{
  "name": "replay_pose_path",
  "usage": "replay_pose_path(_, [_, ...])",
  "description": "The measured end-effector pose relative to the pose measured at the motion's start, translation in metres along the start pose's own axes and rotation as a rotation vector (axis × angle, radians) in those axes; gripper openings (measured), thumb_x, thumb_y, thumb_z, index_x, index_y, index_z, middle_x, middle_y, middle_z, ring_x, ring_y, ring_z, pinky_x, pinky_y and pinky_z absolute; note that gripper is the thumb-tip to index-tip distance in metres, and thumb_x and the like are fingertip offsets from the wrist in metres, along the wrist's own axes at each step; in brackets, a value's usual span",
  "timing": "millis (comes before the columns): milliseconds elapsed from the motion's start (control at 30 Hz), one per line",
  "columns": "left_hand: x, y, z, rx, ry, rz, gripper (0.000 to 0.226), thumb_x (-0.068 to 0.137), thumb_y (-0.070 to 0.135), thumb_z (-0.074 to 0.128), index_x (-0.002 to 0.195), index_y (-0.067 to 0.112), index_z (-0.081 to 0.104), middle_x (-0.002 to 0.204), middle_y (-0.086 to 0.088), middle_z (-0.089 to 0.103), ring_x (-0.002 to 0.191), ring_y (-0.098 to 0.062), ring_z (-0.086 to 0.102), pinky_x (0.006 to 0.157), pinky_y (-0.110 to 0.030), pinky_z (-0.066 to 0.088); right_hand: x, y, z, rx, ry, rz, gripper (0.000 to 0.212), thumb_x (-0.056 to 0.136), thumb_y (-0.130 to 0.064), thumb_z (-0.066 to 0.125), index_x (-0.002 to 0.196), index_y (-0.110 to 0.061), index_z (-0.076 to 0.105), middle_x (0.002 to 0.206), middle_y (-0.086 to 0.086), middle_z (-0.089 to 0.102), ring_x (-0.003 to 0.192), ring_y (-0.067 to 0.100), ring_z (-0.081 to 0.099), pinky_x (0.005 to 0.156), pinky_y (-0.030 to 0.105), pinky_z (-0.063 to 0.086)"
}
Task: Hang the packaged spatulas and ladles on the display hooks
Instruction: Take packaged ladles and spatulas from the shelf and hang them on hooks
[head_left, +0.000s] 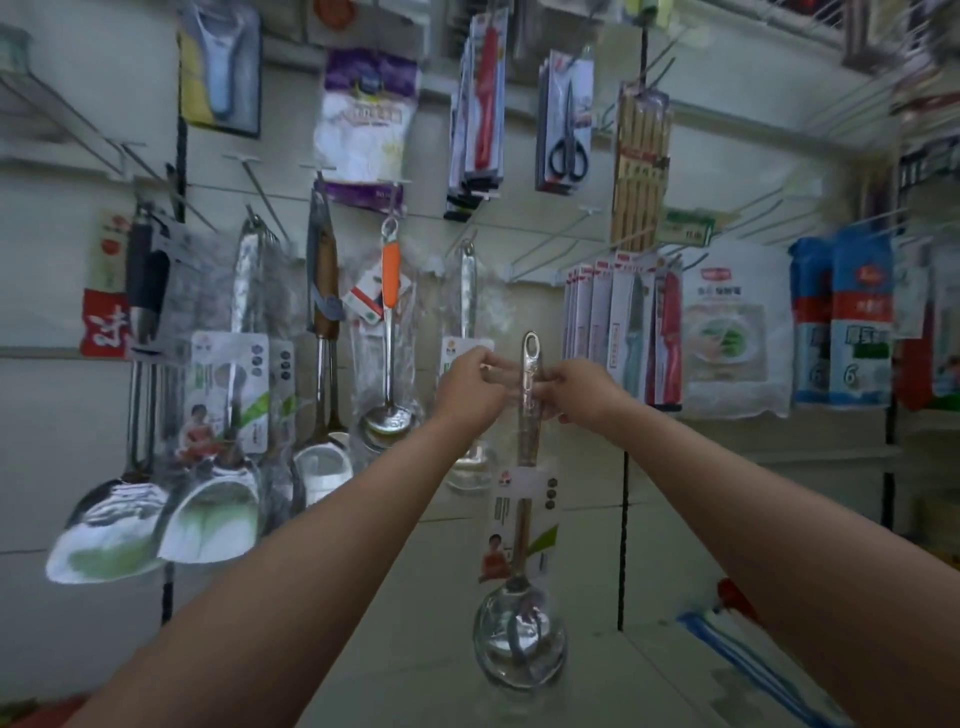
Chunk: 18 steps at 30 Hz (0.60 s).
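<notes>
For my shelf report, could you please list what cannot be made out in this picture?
- Head view: print on the held ladle label is too small and blurred to read.
- Left hand and right hand: fingers face away, so their grip is partly hidden.
- The hook tip behind the hanging ladle is lost in blur.
- The top shelf is cut off by the edge.

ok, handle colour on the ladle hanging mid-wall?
Orange grip on the hanging ladle; steel shaft and bowl. Head view.
</notes>
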<state>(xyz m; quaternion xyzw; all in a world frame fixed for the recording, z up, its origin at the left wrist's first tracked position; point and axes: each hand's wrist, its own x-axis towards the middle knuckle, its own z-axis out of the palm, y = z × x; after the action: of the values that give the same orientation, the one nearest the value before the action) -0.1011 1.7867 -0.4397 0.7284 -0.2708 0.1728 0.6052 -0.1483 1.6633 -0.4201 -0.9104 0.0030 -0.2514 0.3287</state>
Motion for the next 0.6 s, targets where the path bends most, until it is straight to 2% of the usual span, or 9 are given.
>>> replay_pose_path(100, [0.012, 0.013, -0.009, -0.104, 0.075, -0.031, 0.020, 0.084, -0.004, 0.056, 0.087, 0.015, 0.049, 0.100, -0.022, 0.061, 0.077, -0.027, 0.059, 0.066, -0.037, 0.053, 0.012, -0.016, -0.010, 0.003, 0.022, -0.020, 0.023, 0.096, -0.014, 0.050, 0.103, 0.003, 0.064, 0.101, 0.019, 0.067, 0.082, 0.020, 0.059, 0.067, 0.026, 0.047])
replay_pose_path(167, [0.026, 0.018, -0.015, -0.146, 0.123, -0.024, 0.024, 0.084, -0.004, 0.060, 0.080, 0.016, 0.047, 0.099, -0.021, 0.061, 0.069, -0.023, 0.059, 0.065, -0.035, 0.054, 0.022, -0.028, -0.015, 0.044, 0.010, -0.033, 0.024, 0.097, -0.011, 0.047, 0.108, 0.006, 0.061, 0.094, 0.018, 0.063, 0.075, 0.021, 0.056, 0.064, 0.027, 0.048])
replay_pose_path(233, [0.038, 0.021, -0.022, -0.149, 0.161, -0.006, 0.025, 0.083, -0.006, 0.059, 0.077, 0.015, 0.047, 0.097, -0.021, 0.062, 0.065, -0.021, 0.059, 0.065, -0.038, 0.056, 0.030, -0.038, -0.018, 0.134, -0.026, -0.038, 0.018, 0.098, -0.008, 0.044, 0.103, 0.002, 0.058, 0.080, 0.011, 0.056, 0.065, 0.015, 0.052, 0.060, 0.027, 0.049])
replay_pose_path(300, [0.050, 0.027, -0.028, -0.143, 0.184, 0.003, 0.025, 0.083, -0.009, 0.057, 0.075, 0.013, 0.048, 0.094, -0.022, 0.064, 0.067, -0.024, 0.061, 0.072, -0.043, 0.057, 0.041, -0.047, -0.020, 0.162, -0.036, -0.059, 0.017, 0.098, -0.007, 0.043, 0.087, -0.003, 0.055, 0.071, 0.006, 0.051, 0.060, 0.013, 0.051, 0.059, 0.026, 0.049])
replay_pose_path(367, [0.064, 0.034, -0.033, -0.136, 0.211, 0.021, 0.026, 0.083, -0.009, 0.057, 0.071, 0.012, 0.048, 0.092, -0.021, 0.064, 0.076, -0.029, 0.063, 0.076, -0.044, 0.057, 0.057, -0.055, -0.023, 0.153, -0.016, -0.093, 0.026, 0.097, -0.006, 0.043, 0.072, -0.008, 0.051, 0.067, 0.006, 0.051, 0.059, 0.014, 0.050, 0.058, 0.026, 0.048])
replay_pose_path(500, [0.091, 0.045, -0.042, -0.112, 0.229, 0.055, 0.025, 0.080, -0.004, 0.061, 0.068, 0.014, 0.051, 0.085, -0.016, 0.064, 0.084, -0.031, 0.065, 0.084, -0.049, 0.054, 0.086, -0.067, -0.029, 0.144, 0.041, -0.143, 0.032, 0.096, -0.008, 0.045, 0.064, -0.010, 0.050, 0.067, 0.006, 0.053, 0.062, 0.018, 0.052, 0.066, 0.032, 0.052])
replay_pose_path(600, [0.109, 0.053, -0.049, -0.120, 0.208, 0.076, 0.022, 0.078, -0.001, 0.064, 0.071, 0.015, 0.051, 0.082, -0.011, 0.062, 0.081, -0.027, 0.062, 0.085, -0.046, 0.055, 0.107, -0.075, -0.030, 0.162, 0.089, -0.174, 0.032, 0.097, -0.010, 0.045, 0.065, -0.010, 0.050, 0.067, 0.005, 0.054, 0.062, 0.016, 0.053, 0.058, 0.025, 0.050])
